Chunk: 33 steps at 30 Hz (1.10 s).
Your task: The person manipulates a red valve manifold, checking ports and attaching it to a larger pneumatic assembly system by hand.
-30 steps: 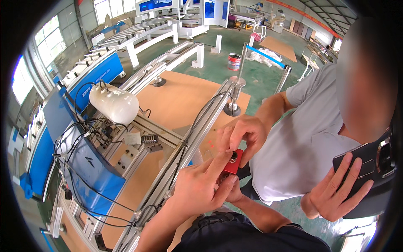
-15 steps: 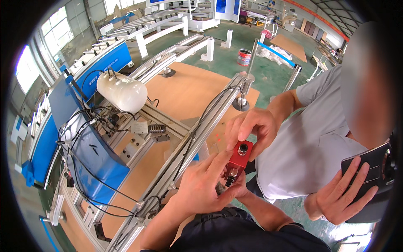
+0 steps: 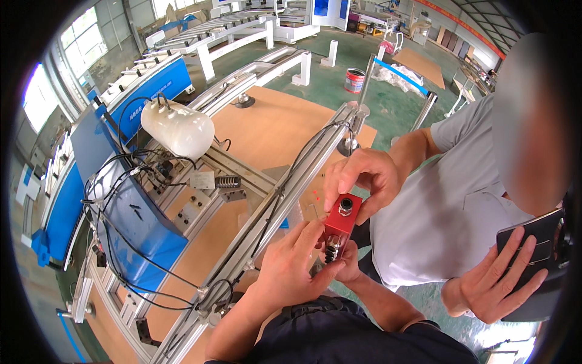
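Observation:
A red rectangular block [image 3: 341,222] has a black-ringed push-in fitting [image 3: 345,207] on its upper face and a metal and black fitting [image 3: 331,249] at its near end. My left hand [image 3: 292,262] closes on the block's left side, its thumb reaching below the near fitting. From below, my right hand [image 3: 348,265] grips the near end; some of its fingers are hidden behind the block. A co-worker's hand [image 3: 371,180] also touches the far end, with bent fingers.
Left of my hands runs an aluminium frame [image 3: 285,193] with black cables, a white tank [image 3: 177,129] and a blue cover [image 3: 134,224]. A brown board [image 3: 285,121] lies beneath it. The co-worker [image 3: 442,200] stands close on the right, holding a dark device [image 3: 526,258].
The red block has shifted slightly up and left, and its near fitting shows more fully. My left fingers have drawn back a little along its side. The co-worker's hand stays at the far end.

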Each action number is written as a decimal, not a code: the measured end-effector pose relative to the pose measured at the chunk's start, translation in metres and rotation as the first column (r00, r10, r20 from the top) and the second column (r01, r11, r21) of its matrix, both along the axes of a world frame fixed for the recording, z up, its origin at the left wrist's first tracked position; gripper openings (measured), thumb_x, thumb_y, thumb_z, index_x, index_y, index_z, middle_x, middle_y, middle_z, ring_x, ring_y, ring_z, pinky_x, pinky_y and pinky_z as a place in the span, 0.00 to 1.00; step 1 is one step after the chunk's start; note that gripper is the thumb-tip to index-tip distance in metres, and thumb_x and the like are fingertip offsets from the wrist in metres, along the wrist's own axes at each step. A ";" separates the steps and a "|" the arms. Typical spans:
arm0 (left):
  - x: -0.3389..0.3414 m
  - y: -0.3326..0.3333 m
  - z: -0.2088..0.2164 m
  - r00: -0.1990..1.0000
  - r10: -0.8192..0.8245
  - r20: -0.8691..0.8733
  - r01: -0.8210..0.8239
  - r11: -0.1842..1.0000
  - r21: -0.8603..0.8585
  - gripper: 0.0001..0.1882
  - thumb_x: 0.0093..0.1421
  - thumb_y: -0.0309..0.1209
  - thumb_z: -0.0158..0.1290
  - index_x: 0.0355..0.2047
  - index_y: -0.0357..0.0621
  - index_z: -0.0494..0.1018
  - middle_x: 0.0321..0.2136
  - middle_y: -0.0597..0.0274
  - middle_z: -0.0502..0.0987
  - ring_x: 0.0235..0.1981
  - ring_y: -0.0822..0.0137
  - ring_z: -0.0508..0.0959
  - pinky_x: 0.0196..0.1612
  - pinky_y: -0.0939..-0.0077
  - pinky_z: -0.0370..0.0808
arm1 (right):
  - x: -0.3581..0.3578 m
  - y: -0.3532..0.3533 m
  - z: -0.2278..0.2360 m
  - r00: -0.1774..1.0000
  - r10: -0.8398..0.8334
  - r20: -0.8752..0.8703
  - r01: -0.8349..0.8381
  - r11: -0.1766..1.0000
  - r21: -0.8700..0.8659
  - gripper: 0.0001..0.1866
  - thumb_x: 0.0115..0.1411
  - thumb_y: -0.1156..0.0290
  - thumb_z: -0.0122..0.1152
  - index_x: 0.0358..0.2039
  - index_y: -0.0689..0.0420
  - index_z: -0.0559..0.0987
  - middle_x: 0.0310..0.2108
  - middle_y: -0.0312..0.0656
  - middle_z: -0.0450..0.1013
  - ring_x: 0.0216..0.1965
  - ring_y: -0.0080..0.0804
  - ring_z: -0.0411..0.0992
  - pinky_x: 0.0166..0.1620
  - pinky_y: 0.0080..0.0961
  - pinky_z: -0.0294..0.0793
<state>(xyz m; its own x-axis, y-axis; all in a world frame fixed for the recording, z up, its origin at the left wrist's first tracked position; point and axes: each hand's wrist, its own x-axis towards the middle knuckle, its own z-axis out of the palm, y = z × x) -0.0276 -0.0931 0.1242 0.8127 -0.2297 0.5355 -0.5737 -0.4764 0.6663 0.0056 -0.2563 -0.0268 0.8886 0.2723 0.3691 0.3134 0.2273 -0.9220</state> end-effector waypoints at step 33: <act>-0.006 0.002 -0.020 0.986 0.167 -0.014 -0.167 0.979 -0.121 0.10 0.49 0.26 0.59 0.20 0.38 0.68 0.18 0.59 0.66 0.15 0.62 0.67 0.18 0.73 0.64 | -0.007 0.008 0.016 0.989 -0.139 -0.054 0.134 0.986 -0.096 0.05 0.51 0.75 0.64 0.26 0.62 0.77 0.21 0.31 0.72 0.25 0.12 0.63 0.27 0.16 0.66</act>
<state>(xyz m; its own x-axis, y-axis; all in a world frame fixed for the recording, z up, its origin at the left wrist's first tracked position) -0.0339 -0.0906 0.1045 0.8363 -0.0244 0.5477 -0.4901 -0.4811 0.7269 -0.0012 -0.2486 -0.0112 0.9397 0.1772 0.2926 0.2786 0.1001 -0.9552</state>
